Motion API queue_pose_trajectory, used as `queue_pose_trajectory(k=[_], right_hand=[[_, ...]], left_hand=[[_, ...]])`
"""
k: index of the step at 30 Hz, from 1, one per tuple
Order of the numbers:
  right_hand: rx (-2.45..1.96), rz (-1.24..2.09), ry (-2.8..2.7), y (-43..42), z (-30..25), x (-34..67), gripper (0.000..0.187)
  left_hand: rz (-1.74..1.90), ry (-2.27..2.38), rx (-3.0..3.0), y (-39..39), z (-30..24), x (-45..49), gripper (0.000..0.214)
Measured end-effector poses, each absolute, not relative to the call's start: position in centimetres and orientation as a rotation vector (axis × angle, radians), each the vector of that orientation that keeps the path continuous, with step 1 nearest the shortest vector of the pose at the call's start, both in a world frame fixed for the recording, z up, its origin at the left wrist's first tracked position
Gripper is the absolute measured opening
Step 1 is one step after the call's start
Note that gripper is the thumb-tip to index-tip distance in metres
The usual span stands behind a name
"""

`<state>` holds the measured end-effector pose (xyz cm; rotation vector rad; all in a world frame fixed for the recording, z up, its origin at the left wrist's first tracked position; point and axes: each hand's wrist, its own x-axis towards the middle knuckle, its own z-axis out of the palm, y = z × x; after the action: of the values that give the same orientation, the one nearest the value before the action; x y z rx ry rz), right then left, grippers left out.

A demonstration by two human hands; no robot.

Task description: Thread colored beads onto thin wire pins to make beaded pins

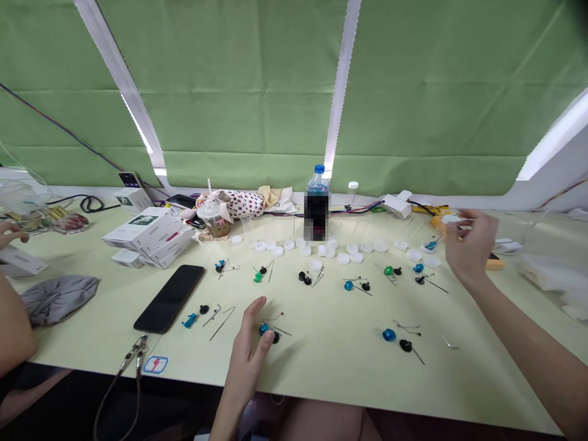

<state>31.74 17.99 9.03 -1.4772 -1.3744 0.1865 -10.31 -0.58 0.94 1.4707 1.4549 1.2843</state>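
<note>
My left hand (250, 349) hovers low over the front middle of the table, thumb and index finger apart. Just by its thumb are a small blue part (263, 329), a black disc-shaped part (275, 337) and thin metal rods. At the back right, my right hand (473, 242) has its fingers closed on a white round cap (451, 218). Below those fingers lies a blue piece (430, 245) among white caps. More small sets of blue, green or black parts with bent metal wires are spread out, such as a blue knob (389, 335) and a black disc (406, 346).
Clear tubes with white caps (356, 258) lie in a row behind the parts. A dark-drink bottle (318, 208) stands at the back. Left are a phone (169, 299), white boxes (147, 236), a lidded cup (215, 217), a grey cloth (62, 299) and another person's hand (11, 236).
</note>
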Motion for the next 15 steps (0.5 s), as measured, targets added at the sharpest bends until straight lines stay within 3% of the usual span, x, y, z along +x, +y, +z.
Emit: queue_pose_trajectory(k=[5,8,15], right_hand=[[-1.305,0.195,-1.837,17.6,9.6,22.3,0.033],[-1.416,0.174,-2.102,18.5,9.5,17.4,0.045],[-1.572,0.082,-1.978,19.9,7.6,13.5,0.067]], left_hand=[[1.171,1.547,1.424,-0.4,1.3,-9.7,0.049],[1.128,1.604,1.436,-0.6,1.2,-9.4,0.052],[1.119,1.615,1.506,-0.8,0.7,-9.6,0.056]])
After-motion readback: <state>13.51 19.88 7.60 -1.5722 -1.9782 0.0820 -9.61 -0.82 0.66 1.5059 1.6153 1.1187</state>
